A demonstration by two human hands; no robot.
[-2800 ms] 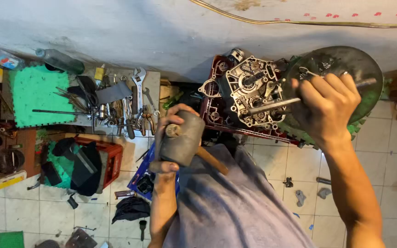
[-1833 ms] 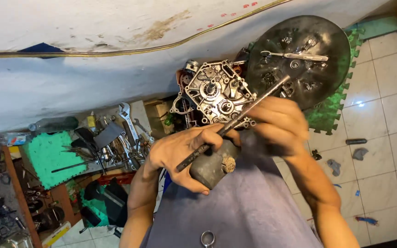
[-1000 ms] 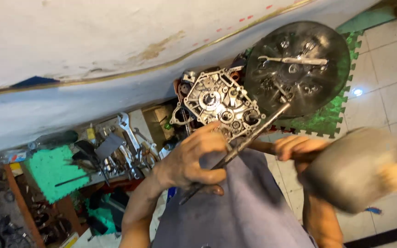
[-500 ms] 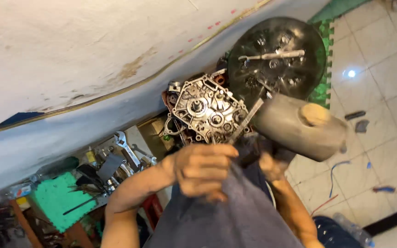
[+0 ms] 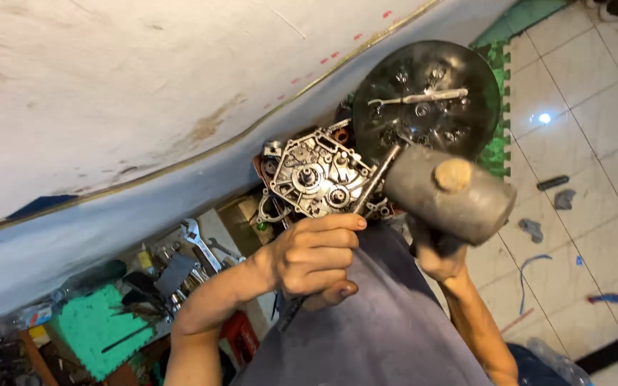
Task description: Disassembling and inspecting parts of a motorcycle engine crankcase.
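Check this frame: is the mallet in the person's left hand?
No: the mallet is gripped by the right hand, while the left hand holds a thin metal rod against the engine case.

A matt grey rubber-like mallet head with a rough wooden core is seen. The engine case is of dull cast metal, the rod bare metal, the floor glossy tile.

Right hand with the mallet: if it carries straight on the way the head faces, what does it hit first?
Likely the top end of the metal rod held by the left hand. The mallet in the right hand faces it, with the engine case beyond. Depth unclear.
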